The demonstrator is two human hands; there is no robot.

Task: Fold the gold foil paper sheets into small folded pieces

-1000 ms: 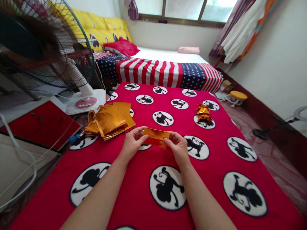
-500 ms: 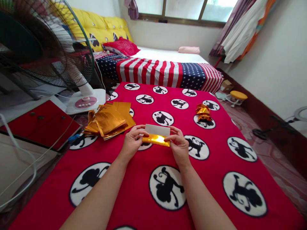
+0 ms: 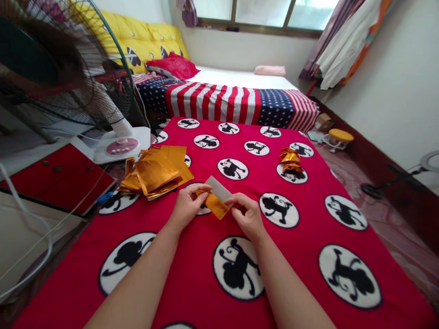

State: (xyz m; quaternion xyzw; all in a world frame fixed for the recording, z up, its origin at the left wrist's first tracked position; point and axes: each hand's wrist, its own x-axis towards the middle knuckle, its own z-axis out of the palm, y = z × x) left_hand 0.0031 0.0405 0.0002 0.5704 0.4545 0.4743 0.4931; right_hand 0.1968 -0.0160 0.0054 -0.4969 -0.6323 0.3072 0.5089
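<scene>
A folded strip of gold foil paper point(image 3: 216, 201), white on its back, is pinched between both my hands just above the red blanket point(image 3: 308, 237). My left hand point(image 3: 187, 208) grips its left end with thumb on top. My right hand point(image 3: 247, 217) pinches its right lower corner, fingers curled. The strip is turned at a slant, gold side toward me. A loose stack of gold foil sheets point(image 3: 156, 173) lies to the left. A small pile of folded gold pieces point(image 3: 291, 160) sits further back to the right.
A standing fan point(image 3: 68, 68) with its white base point(image 3: 120, 146) is at the left, beside a red flat board point(image 3: 58, 176) and a white cable point(image 3: 30, 228). A bed with a striped and starred cover point(image 3: 233, 103) lies beyond. A yellow stool point(image 3: 340, 137) stands by the right wall.
The strip was held level and opened to show its white back; now it is rotated to a slant, and my right hand has shifted in toward its lower corner.
</scene>
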